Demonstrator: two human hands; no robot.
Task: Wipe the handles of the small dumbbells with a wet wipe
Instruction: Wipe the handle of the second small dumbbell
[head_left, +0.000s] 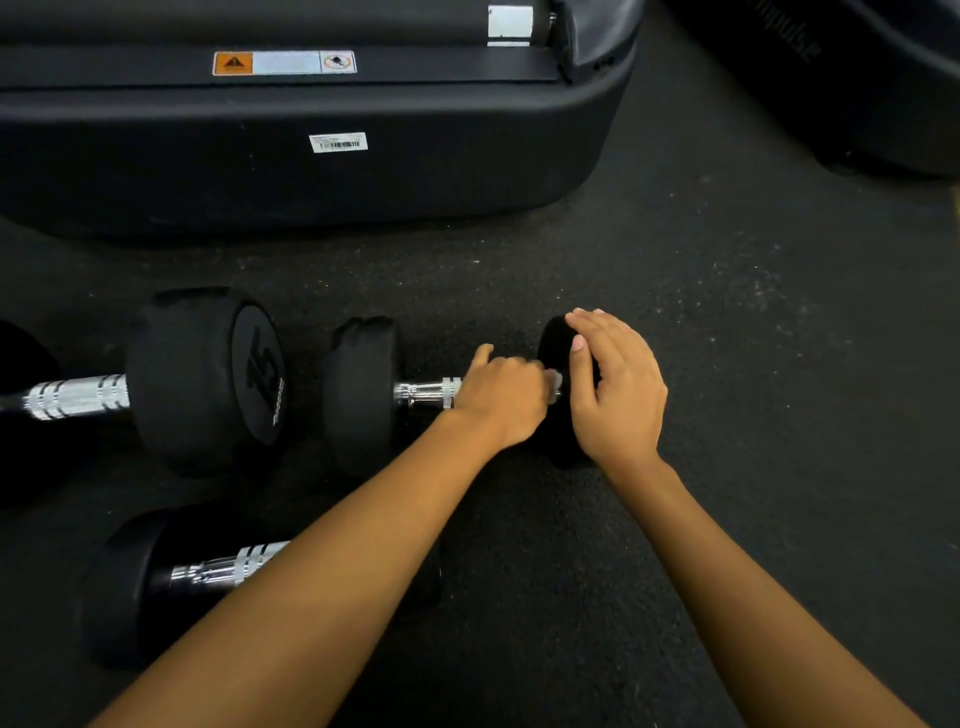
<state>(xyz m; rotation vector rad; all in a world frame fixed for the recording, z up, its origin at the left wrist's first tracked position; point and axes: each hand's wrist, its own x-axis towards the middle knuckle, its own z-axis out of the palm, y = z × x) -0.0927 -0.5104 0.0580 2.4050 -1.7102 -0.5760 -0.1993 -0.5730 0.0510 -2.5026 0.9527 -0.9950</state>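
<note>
Both bare forearms reach fwd, bare left hand (501, 402) curled in a fist, bare right hand (615, 384) just right, fingers spread, palm down.

A dark speckled rubber floor (701, 322) carries everything. Three dumbbells lie on it — a small dumbbell (363, 395) at centre, a larger dumbbell (208, 379) marked 15 just left of it, a third dumbbell (135, 582) nearer the camera — behind them a black machine base (311, 171).

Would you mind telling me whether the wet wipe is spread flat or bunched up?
Bunched up: only a small white wad of the wet wipe shows, gripped in the left hand.
</note>
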